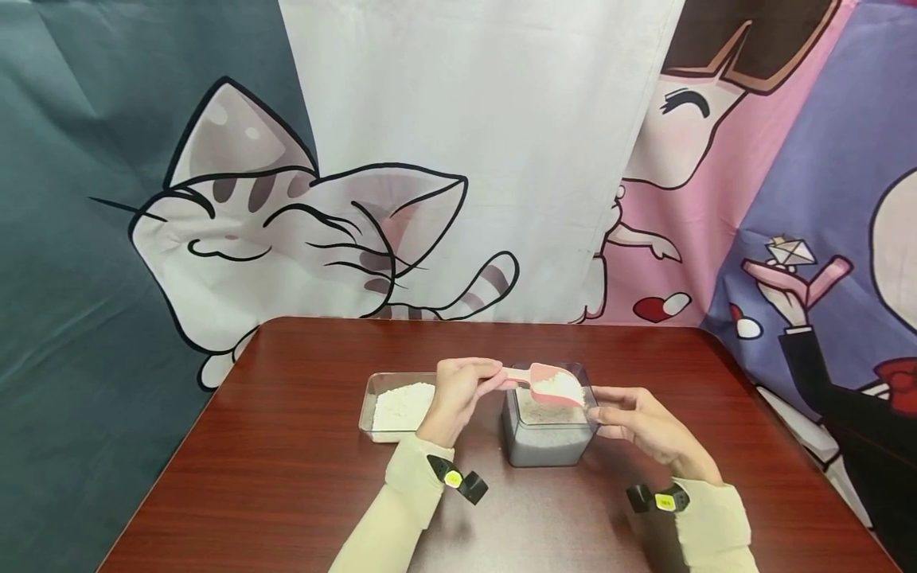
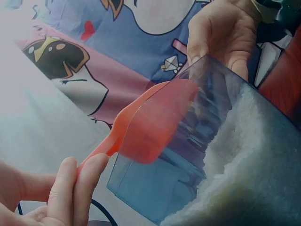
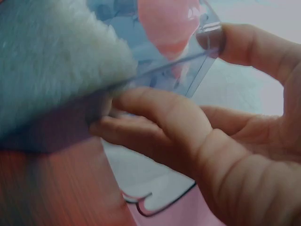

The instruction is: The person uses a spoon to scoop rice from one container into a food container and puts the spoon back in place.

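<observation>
1. Head view: so the left hand [image 1: 454, 394] has the pink scoop [image 1: 540, 373] pinched by its handle, and the scoop is loaded with white powdery stuff [image 1: 562, 389], right over the mouth of a square clear container [image 1: 544, 452]. That container's upright with a pale fill inside, and the right hand [image 1: 655, 426] grips it at its right side, near the rim. Off to the left on the reddish-brown bench [image 1: 286, 414] there's a low clear tray [image 1: 368, 406] with more white stuff in it, partly blocked by the left hand. Cartoon cat cloth [image 1: 430, 79] hangs behind

2. Left wrist view: left fingers closed on the handle, scoop showing orangey-red through the clear wall. Can't tell if it touches the rim. The right hand is at the far corner, fill heaped against the near side

3. Right wrist view: bit blurry, but the thumb's on the container's corner and the fingers are along its side, with the scoop visible through the plastic
</observation>
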A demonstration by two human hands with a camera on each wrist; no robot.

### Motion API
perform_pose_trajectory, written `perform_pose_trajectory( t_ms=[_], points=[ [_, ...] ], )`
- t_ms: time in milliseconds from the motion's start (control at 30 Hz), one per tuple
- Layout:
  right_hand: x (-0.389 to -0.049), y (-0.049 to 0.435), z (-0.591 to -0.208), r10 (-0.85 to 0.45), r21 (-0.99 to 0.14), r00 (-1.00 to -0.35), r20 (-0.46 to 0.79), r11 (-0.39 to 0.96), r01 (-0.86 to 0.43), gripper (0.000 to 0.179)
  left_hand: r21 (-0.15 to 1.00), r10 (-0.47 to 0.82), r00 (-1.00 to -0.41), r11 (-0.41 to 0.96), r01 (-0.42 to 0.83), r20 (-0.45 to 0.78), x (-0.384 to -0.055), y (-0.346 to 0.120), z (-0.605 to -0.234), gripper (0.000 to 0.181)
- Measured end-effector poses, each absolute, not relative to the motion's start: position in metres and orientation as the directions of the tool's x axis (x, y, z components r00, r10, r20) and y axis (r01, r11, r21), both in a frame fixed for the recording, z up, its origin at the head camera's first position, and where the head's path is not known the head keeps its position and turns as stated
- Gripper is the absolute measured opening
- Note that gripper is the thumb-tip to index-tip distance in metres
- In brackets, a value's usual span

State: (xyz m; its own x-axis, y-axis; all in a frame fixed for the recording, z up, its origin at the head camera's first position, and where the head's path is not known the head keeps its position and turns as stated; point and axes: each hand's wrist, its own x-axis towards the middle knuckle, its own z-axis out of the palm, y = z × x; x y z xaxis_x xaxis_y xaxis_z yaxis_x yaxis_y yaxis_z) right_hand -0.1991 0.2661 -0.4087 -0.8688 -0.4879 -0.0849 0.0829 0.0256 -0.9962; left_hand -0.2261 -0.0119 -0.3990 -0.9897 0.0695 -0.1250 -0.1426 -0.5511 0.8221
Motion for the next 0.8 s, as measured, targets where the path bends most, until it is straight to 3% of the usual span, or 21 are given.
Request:
perform_pose_trajectory(
  t_ms=[300,800],
  points=[
    [-0.199,0.267,-0.408,-0.541,-0.995,-0.837,-0.087,0.004,0.101,0.049,0.810,0.025,-0.995,-0.579,-0.095,-0.100,-0.212,-0.029,-0.401,0.020],
    [-0.199,0.266,-0.406,-0.531,-0.995,-0.841,-0.103,0.043,0.095,0.052,0.756,-0.020,-0.998,-0.653,-0.033,-0.060,-0.195,-0.060,-0.391,0.019]
  ],
)
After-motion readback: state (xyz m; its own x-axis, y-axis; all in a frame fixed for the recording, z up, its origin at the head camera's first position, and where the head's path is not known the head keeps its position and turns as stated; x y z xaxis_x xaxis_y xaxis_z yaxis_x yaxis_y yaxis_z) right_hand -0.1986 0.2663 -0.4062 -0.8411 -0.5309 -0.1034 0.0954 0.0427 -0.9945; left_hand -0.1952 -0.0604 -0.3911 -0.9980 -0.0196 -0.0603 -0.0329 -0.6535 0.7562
